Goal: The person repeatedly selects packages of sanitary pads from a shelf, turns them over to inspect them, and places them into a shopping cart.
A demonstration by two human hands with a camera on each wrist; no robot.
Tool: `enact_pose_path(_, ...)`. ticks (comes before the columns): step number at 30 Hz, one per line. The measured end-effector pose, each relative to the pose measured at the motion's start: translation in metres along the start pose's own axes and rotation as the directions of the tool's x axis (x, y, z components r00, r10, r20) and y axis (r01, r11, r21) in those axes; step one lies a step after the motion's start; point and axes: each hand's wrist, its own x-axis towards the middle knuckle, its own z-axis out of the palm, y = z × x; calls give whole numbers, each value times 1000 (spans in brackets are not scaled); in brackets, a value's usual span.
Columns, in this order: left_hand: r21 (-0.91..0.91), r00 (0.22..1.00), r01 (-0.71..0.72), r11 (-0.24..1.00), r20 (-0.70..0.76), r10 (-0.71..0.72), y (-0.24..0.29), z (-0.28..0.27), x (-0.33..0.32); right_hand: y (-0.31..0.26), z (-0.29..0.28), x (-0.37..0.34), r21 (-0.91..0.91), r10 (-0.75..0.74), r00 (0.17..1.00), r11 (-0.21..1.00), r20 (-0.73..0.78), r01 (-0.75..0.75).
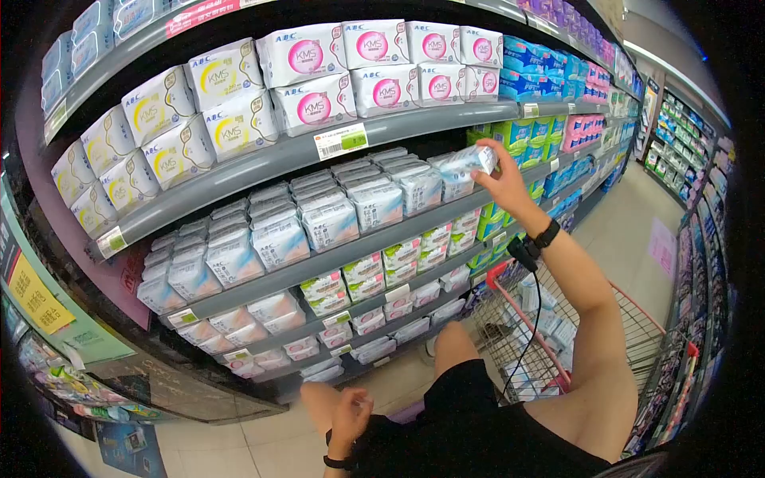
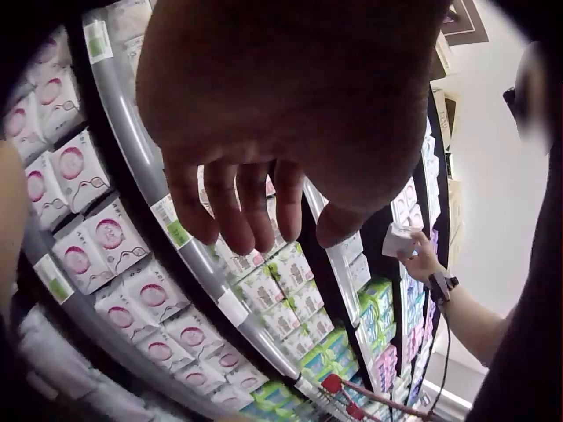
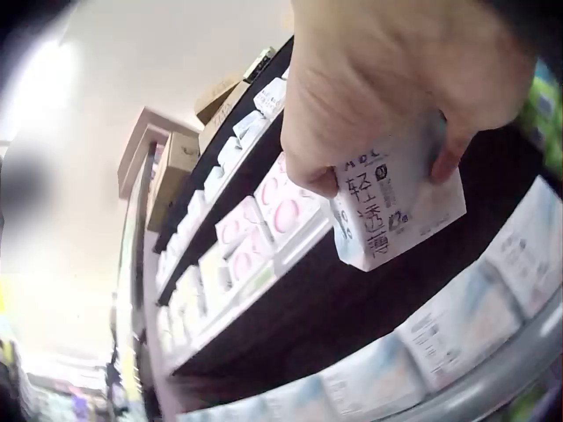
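Note:
My right hand (image 1: 510, 187) grips a white and pale-blue pack of sanitary pads (image 1: 457, 177) at the right end of a middle shelf. In the right wrist view, thumb and fingers pinch this pack (image 3: 405, 215) from both sides, its printed face showing. Rows of matching packs (image 1: 280, 239) fill the same shelf to the left of it. My left hand (image 1: 351, 416) hangs low near a bent knee, away from the shelves. The left wrist view has that hand (image 2: 281, 105) with loosely bent fingers and nothing in them.
Above is a shelf of yellow- and pink-marked packs (image 1: 373, 45); green and pink packs (image 1: 362, 279) sit below. A wire shopping cart (image 1: 621, 299) with several packs inside stands at my right. A cable (image 1: 535, 319) hangs from the right wrist. The aisle floor (image 1: 610, 215) stretches beyond.

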Motion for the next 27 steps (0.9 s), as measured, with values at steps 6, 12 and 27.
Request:
enact_pose_path(6,197,980,-165,966,139,139,10,14,13,65,-9,49,-457,-103,969,889,-225,-12)
enact_pose_path(12,259,951,-230,938,262,161,26,14,14,95,4,111,-588,-22,994,808,-104,-44)
enact_pose_path(27,449,989,-134,883,122,88,19,-27,-7,129,54,160,-866,357,916,499,183,-22)
